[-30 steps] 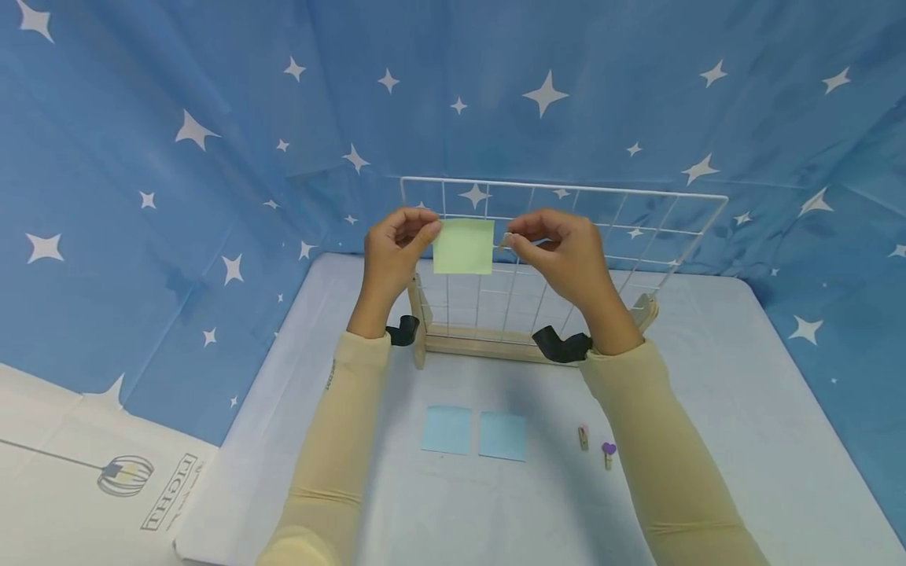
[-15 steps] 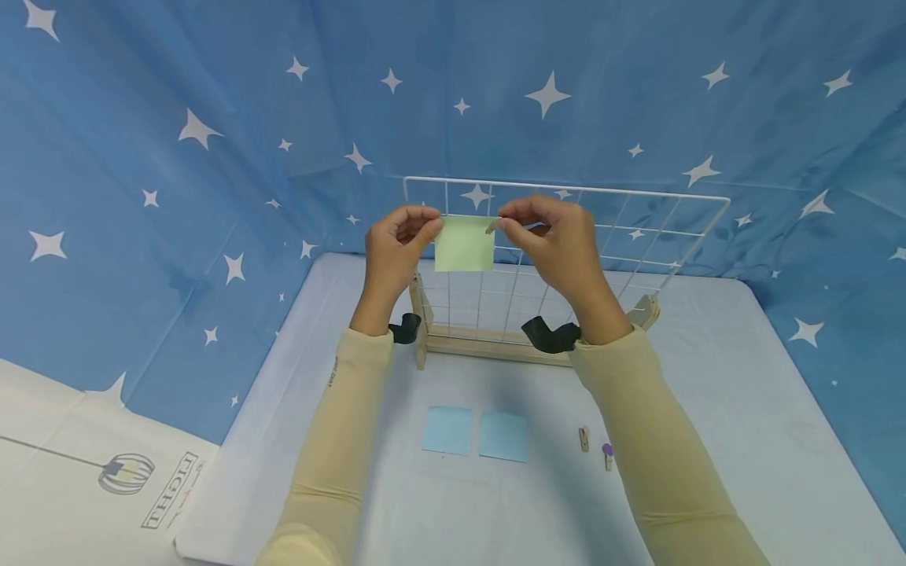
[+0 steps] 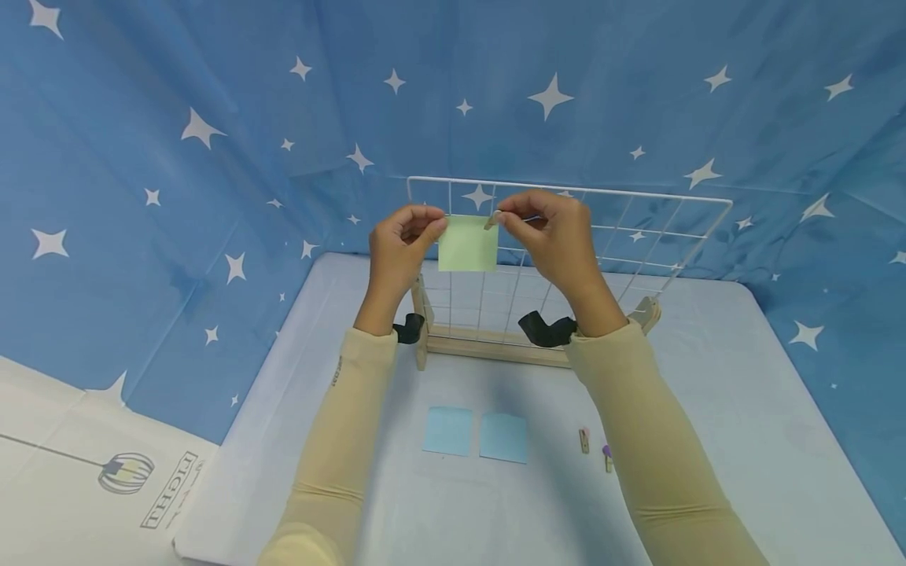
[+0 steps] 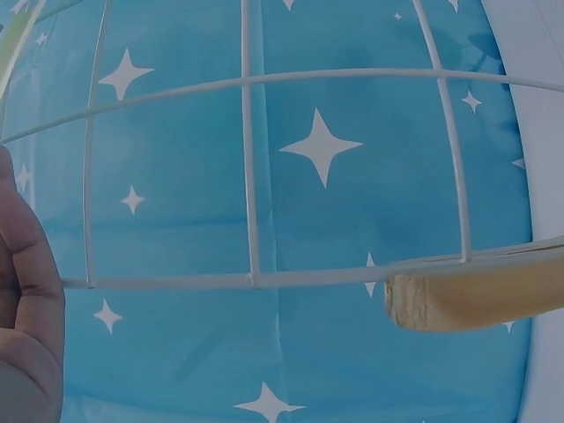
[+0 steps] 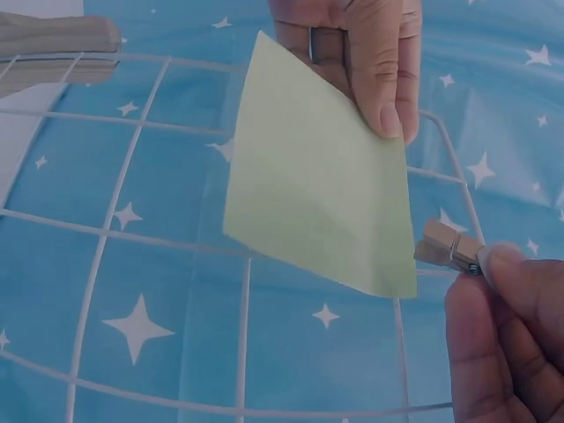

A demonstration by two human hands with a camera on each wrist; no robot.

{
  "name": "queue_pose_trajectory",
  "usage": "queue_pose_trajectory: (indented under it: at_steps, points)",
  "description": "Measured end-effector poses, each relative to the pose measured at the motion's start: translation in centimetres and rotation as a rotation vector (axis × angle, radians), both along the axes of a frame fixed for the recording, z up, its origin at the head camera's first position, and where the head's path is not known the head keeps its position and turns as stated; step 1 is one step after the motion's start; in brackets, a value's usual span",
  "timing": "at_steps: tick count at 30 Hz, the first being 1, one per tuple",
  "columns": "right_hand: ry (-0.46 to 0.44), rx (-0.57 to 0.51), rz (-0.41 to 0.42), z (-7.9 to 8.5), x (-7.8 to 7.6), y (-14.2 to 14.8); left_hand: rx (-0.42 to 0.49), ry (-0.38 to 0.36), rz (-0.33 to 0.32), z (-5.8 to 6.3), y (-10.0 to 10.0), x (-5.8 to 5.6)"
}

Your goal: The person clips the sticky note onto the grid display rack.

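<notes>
the left hand (image 3: 398, 244) pinches the green note (image 3: 467, 245) at its upper left corner, with thumb and fingers, in front of the white wire grid (image 4: 248, 81). the right hand (image 3: 566, 240), which is apart from the left one, pinches a wooden clothespin (image 5: 449, 245) with its tip close to the note's upper right corner; i cannot tell if it touches the paper. below, on the white table (image 3: 743, 432), lie two blue notes (image 3: 447, 431) and two small clothespins (image 3: 583, 441)
</notes>
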State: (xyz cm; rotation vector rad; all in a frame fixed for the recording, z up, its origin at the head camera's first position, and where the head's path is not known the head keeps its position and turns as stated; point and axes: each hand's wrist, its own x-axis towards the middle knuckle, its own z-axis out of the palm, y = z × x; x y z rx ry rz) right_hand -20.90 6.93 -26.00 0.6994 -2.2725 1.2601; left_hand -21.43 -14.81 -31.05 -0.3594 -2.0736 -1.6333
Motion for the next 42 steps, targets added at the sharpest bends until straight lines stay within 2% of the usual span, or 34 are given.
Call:
queue_pose_trajectory:
  at_steps: [8,21,25,35,42]
  points:
    - [0.107,0.079,-0.049,0.5,-0.1,-0.7,0.004,0.016,0.006,-0.1,0.0,0.0]
    - [0.191,0.215,-0.072,0.8,-0.4,-2.5,0.033,0.008,0.026,0.2,0.3,0.3]
    - [0.205,0.228,-0.07,0.6,-0.7,-2.9,0.038,0.018,0.024,-0.3,0.2,-0.3]
    - [0.265,0.27,-0.099,0.7,-0.8,-3.6,0.032,0.046,0.022,-0.2,0.4,-0.4]
    - [0.239,0.289,-0.124,1.0,-0.8,-3.9,0.012,0.056,0.044,-0.3,0.6,-0.5]
